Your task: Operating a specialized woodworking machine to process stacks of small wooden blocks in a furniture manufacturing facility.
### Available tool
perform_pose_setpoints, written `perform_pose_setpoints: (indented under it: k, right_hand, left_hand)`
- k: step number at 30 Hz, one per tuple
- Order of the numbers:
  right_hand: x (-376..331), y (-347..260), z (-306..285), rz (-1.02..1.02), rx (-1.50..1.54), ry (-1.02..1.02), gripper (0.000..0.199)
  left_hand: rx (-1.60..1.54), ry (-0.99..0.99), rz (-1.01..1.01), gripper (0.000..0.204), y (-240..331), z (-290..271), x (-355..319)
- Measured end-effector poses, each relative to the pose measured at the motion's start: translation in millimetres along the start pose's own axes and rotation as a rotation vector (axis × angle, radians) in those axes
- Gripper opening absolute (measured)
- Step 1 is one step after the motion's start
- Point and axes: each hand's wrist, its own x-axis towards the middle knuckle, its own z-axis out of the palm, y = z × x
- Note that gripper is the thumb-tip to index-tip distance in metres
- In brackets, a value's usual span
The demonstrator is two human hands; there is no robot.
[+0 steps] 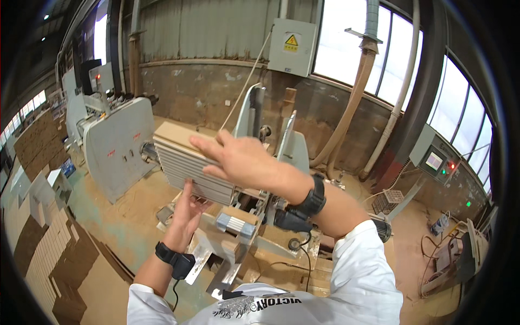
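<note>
A thick stack of thin boards (189, 168), with a tan top face and pale layered edges, is tilted in front of me between my hands. From below, my left hand (188, 212) supports its lower long side, thumb or finger up against the edges. Over the near right part of the stack reaches my right hand (238, 160), its fingers laid across the top face and bent around the edge. Both wrists wear black straps with small devices. Just under the stack lies a small bundle of pale strips (236, 224) on the machine.
A machine (271, 244) with upright guards stands below and beyond my hands. At left is a large grey machine panel (120, 146); piled brown boards (54, 260) sit lower left. A control box with a screen (435, 161), a hose (355, 97) and a wall cabinet (292, 47) are to the right and behind.
</note>
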Motion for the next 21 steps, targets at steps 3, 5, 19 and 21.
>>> perform_pose_setpoints:
  k: [3,5,19,21]
  right_hand:
    - [3.2,48.4,-37.8,0.031,-0.129,0.015,0.056]
    - [4.0,83.7,-59.8,0.080,-0.202,0.002,0.055]
    - [18.2,329.5,-70.9,0.323,-0.264,0.000,0.054]
    - [17.6,353.7,-53.7,0.335,-0.206,-0.006,0.056]
  left_hand:
    - [-0.003,-0.055,-0.003,0.063,7.5,60.8,43.5]
    - [-0.015,-0.103,0.035,0.063,7.8,101.6,74.3]
    - [-0.220,-0.195,0.027,0.061,-51.1,254.8,316.3]
    - [-0.185,-0.107,0.042,0.058,-62.2,252.8,336.5]
